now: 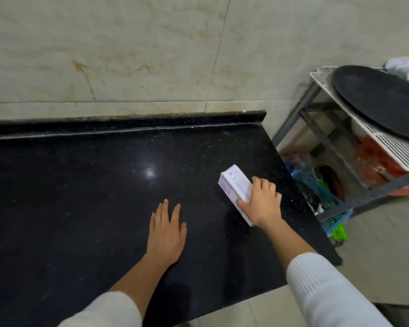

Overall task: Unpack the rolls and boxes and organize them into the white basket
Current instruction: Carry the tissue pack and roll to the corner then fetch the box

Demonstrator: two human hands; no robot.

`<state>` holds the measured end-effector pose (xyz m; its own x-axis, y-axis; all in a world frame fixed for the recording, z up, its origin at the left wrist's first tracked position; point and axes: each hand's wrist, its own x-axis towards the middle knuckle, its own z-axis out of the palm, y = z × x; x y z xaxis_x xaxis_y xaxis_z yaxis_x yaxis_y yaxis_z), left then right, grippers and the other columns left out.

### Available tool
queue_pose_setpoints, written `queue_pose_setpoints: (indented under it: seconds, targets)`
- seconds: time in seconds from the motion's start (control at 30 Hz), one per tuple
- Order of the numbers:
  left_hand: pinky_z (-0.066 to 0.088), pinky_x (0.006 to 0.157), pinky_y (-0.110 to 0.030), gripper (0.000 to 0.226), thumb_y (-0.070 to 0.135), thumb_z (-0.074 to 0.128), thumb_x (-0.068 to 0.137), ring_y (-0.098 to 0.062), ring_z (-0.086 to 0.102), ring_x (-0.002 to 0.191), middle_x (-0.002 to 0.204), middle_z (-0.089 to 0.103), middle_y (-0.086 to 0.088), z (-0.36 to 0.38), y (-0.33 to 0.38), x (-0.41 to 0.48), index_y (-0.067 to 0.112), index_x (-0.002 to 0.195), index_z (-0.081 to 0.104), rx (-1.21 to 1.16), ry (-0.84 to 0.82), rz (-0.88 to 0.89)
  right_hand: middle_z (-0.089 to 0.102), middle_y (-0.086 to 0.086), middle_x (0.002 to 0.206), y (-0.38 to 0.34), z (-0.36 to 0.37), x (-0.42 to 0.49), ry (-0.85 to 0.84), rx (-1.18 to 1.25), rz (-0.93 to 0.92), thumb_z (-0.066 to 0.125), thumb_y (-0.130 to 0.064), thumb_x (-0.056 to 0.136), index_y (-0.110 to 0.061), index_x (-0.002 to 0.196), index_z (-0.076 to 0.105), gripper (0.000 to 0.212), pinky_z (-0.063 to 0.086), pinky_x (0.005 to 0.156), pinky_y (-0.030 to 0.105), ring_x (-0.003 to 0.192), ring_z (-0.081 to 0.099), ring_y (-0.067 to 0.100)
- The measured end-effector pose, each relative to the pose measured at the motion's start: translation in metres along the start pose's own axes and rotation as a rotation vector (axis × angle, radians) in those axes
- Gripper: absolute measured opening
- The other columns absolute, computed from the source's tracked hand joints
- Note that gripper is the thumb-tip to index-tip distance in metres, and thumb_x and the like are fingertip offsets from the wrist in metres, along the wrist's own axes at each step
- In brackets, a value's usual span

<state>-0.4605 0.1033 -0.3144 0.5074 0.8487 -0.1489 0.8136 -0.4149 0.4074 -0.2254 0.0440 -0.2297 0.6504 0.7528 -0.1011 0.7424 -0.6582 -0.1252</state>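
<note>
A long white and pale purple box (pixel 234 184) lies on the black stone counter (pixel 80 190) near its right edge. My right hand (pixel 263 202) grips the near half of the box, fingers over the top and thumb on its left side. Flat on the counter to the left of the box is my left hand (pixel 167 228), fingers spread and holding nothing. No white basket and no rolls are in view.
The counter ends at a raised black lip against a beige tiled wall (pixel 128 55). Right of the counter stands a metal rack (pixel 335 149) with a white slatted shelf, a big black round pan (pixel 378 100) on top, and a blue crate (pixel 321 192) below.
</note>
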Motion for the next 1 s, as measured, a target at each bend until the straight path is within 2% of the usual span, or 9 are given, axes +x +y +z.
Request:
queue_pose_setpoints:
  seconds: [0.07,0.13,0.27,0.33,0.47,0.53,0.63,0.77,1.0]
  targets:
    - [0.002,0.121,-0.041,0.059,0.042,0.027,0.1,-0.028,0.0,0.15,0.162,0.0,-0.012,0.007,-0.004,0.0,0.021,0.154,0.01,0.021,0.019,0.007,0.043,0.011,0.138,0.007,0.003,0.006,-0.117,0.033,0.098,0.058,-0.057,0.079,-0.012,0.139,0.03,0.08,0.035,0.101,0.05,0.127,0.038,0.033]
    - [-0.001,0.121,-0.04,0.06,0.044,0.024,0.1,-0.026,-0.002,0.15,0.163,-0.001,-0.011,0.013,-0.007,-0.001,0.023,0.154,0.008,0.029,0.033,0.017,0.049,0.013,0.13,0.011,0.01,0.007,-0.21,0.056,0.13,0.061,-0.056,0.078,-0.012,0.128,0.034,0.072,0.043,0.094,0.049,0.118,0.048,0.036]
    - [-0.004,0.12,-0.039,0.061,0.047,0.018,0.099,-0.025,-0.004,0.15,0.163,-0.004,-0.011,0.016,-0.008,-0.002,0.023,0.153,0.002,0.078,0.027,0.026,0.054,0.013,0.12,0.014,0.016,0.002,-0.209,0.134,0.143,0.066,-0.049,0.078,-0.013,0.113,0.036,0.058,0.042,0.072,0.037,0.104,0.056,0.034]
    - [-0.006,0.12,-0.039,0.062,0.047,0.02,0.1,-0.024,-0.006,0.15,0.162,-0.006,-0.011,0.014,-0.007,0.0,0.023,0.154,0.001,0.05,-0.002,0.015,0.056,0.01,0.117,0.01,0.015,-0.002,-0.214,0.164,0.12,0.066,-0.05,0.077,-0.015,0.109,0.037,0.055,0.041,0.068,0.035,0.099,0.057,0.03]
    - [-0.008,0.119,-0.037,0.065,0.046,0.027,0.1,-0.022,-0.015,0.148,0.161,-0.016,-0.008,0.0,-0.01,0.002,0.024,0.153,-0.003,-0.031,-0.115,0.044,0.057,0.005,0.11,-0.015,0.012,-0.007,-0.269,0.245,0.052,0.068,-0.052,0.074,-0.018,0.108,0.039,0.056,0.052,0.07,0.04,0.094,0.058,0.025]
    - [-0.003,0.119,-0.036,0.066,0.045,0.031,0.1,-0.022,-0.012,0.149,0.161,-0.015,-0.006,-0.011,-0.013,-0.008,0.023,0.153,-0.001,-0.12,-0.101,0.013,0.056,0.002,0.107,-0.037,0.013,-0.009,-0.304,0.286,-0.01,0.07,-0.051,0.072,-0.018,0.11,0.04,0.058,0.055,0.073,0.042,0.094,0.059,0.024]
    - [0.008,0.12,-0.035,0.065,0.039,0.038,0.1,-0.023,-0.003,0.149,0.162,-0.008,-0.006,-0.035,-0.027,-0.033,0.022,0.154,0.006,-0.222,0.071,-0.097,0.054,-0.002,0.105,-0.08,0.017,-0.014,-0.367,0.351,-0.147,0.073,-0.051,0.07,-0.02,0.111,0.04,0.061,0.055,0.07,0.038,0.093,0.057,0.02]
    - [0.011,0.119,-0.035,0.072,0.032,0.047,0.096,-0.024,0.0,0.149,0.162,-0.003,-0.008,-0.074,-0.072,-0.077,0.019,0.153,0.006,-0.18,0.228,-0.253,0.056,-0.002,0.105,-0.154,0.027,-0.041,-0.506,0.335,-0.361,0.074,-0.053,0.066,-0.023,0.108,0.041,0.061,0.046,0.061,0.031,0.089,0.056,0.018]
    - [0.012,0.12,-0.037,0.092,0.023,0.062,0.083,-0.023,0.0,0.15,0.162,0.0,-0.002,-0.139,-0.181,-0.174,0.026,0.152,0.001,-0.053,0.399,-0.472,0.057,-0.003,0.098,-0.291,0.038,-0.135,-0.649,0.245,-0.685,0.072,-0.054,0.062,-0.022,0.103,0.043,0.06,0.045,0.056,0.027,0.077,0.056,0.01]
